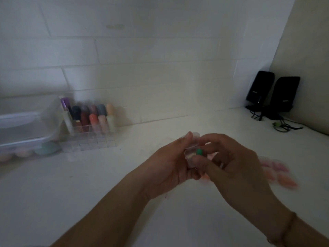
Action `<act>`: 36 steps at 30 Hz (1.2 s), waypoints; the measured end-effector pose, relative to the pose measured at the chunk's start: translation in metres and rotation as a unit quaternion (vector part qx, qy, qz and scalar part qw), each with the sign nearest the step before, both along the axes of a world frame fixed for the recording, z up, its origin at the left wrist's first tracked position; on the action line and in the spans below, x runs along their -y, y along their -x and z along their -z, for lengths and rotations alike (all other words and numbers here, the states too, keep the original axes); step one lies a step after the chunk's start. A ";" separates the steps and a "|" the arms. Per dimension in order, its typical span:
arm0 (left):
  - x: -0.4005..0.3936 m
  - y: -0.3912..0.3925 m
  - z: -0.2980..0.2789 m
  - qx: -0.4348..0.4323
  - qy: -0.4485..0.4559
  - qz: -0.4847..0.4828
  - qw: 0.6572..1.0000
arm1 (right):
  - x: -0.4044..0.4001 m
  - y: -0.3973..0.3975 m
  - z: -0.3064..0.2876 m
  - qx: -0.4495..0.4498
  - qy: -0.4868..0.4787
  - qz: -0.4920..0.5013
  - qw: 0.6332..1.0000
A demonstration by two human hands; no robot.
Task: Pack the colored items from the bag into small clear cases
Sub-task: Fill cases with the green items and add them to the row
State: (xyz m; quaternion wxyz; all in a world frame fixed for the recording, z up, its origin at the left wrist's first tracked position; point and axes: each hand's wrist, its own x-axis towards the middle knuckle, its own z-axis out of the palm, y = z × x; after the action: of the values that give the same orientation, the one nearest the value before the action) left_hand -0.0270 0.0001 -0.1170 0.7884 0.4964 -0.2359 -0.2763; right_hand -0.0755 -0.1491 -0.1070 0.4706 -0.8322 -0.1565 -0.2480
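Green is what catches the eye: a small green piece (pixel 199 151) pinched at the fingertips of the right hand (pixel 236 168), held right at the mouth of a small clear case (pixel 192 154). The left hand (pixel 170 163) grips that case, fingers curled round it, its lid tipped up behind. Both hands hover above the white counter (pixel 89 184). Just beyond the right hand lies a blurred heap of pink and orange pieces (pixel 277 172) on the counter; whether a bag wraps them I cannot tell. Off to the left stands a clear rack (pixel 89 138) of coloured tubes, beside a clear lidded box (pixel 23 127). Two black speakers (pixel 272 93) sit in the far right corner.
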 end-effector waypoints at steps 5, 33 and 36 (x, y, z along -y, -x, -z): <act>0.002 0.000 0.004 0.007 0.004 0.050 0.999 | -0.002 -0.005 0.006 0.100 0.210 0.104 0.967; -0.023 -0.032 0.002 -0.230 0.113 -0.294 0.921 | -0.013 -0.018 0.057 0.091 0.489 0.027 0.867; -0.022 -0.032 0.001 -0.231 0.111 -0.286 0.923 | -0.016 -0.016 0.055 0.089 0.509 0.048 0.855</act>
State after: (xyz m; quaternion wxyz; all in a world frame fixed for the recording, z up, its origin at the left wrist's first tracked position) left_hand 0.0053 0.0223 -0.1182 0.9166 0.3743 0.0755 -0.1182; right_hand -0.0591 -0.1330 -0.1622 -0.0475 -0.9364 -0.2620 -0.2286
